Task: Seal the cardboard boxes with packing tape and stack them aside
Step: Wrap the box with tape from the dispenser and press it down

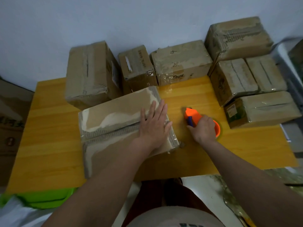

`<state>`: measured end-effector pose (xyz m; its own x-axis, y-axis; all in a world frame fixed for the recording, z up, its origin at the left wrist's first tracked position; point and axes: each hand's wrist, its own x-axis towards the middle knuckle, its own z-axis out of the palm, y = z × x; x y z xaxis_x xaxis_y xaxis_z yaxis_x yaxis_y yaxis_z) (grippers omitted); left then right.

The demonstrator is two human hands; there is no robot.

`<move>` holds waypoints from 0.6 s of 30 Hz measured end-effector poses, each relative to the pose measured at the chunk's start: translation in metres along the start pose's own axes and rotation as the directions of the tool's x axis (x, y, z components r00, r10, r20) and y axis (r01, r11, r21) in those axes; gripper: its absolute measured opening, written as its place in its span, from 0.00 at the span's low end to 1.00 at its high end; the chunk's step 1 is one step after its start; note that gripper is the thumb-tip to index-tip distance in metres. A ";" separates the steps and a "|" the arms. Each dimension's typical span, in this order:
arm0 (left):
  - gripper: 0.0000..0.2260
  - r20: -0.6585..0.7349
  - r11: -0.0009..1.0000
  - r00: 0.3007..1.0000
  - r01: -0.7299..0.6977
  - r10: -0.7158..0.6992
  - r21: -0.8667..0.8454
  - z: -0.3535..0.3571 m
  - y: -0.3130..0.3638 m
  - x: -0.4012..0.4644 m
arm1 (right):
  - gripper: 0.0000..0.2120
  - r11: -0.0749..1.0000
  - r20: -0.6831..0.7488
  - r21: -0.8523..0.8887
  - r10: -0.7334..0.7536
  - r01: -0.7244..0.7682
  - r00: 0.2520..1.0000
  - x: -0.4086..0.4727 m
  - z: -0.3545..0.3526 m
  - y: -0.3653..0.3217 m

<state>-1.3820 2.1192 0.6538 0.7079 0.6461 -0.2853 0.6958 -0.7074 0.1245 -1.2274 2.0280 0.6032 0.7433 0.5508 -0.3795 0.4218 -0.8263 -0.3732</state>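
Note:
A flat cardboard box [114,122] lies in front of me on the yellow wooden table [49,128], its flaps meeting in a seam across the top with clear tape along it. My left hand [155,123] presses flat on the box's right end, fingers straight. Just right of the box, my right hand [202,129] grips an orange tape dispenser [194,117] with a blue part, which rests on the table.
Several taped boxes line the back by the wall: a tall one [90,74], two smaller [136,66] [182,61], and a stack at the right [237,38] [262,108]. A green object [47,198] lies below the table's near edge.

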 end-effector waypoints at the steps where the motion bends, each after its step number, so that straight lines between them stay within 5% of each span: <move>1: 0.29 -0.004 1.000 1.000 0.007 -0.006 0.004 0.000 0.001 0.000 | 0.36 0.999 0.017 -0.025 0.039 -0.038 0.999 -0.001 0.004 0.004; 5: 0.28 -0.017 1.000 1.000 0.026 -0.026 0.013 0.000 0.003 -0.005 | 0.28 0.979 0.082 -0.198 0.067 -0.050 0.994 -0.001 0.014 0.019; 8: 0.28 -0.017 0.999 0.999 0.042 -0.042 -0.003 0.002 -0.002 -0.011 | 0.18 0.988 0.097 -0.155 0.007 0.008 0.995 -0.001 0.014 0.022; 13: 0.29 -0.041 0.989 0.990 0.134 -0.137 -0.064 0.003 -0.014 -0.021 | 0.11 0.974 0.138 0.211 -0.108 0.077 0.985 0.001 -0.001 0.014; 18: 0.28 -0.124 0.949 0.974 0.150 -0.190 -0.279 -0.009 -0.024 -0.028 | 0.07 0.721 0.267 0.681 -0.408 0.129 0.873 -0.016 -0.037 -0.010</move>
<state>-1.4172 2.1206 0.6670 0.5724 0.7991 -0.1840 0.7997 -0.4944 0.3405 -1.2250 2.0231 0.6442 0.3385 0.8494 -0.4048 0.0466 -0.4448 -0.8944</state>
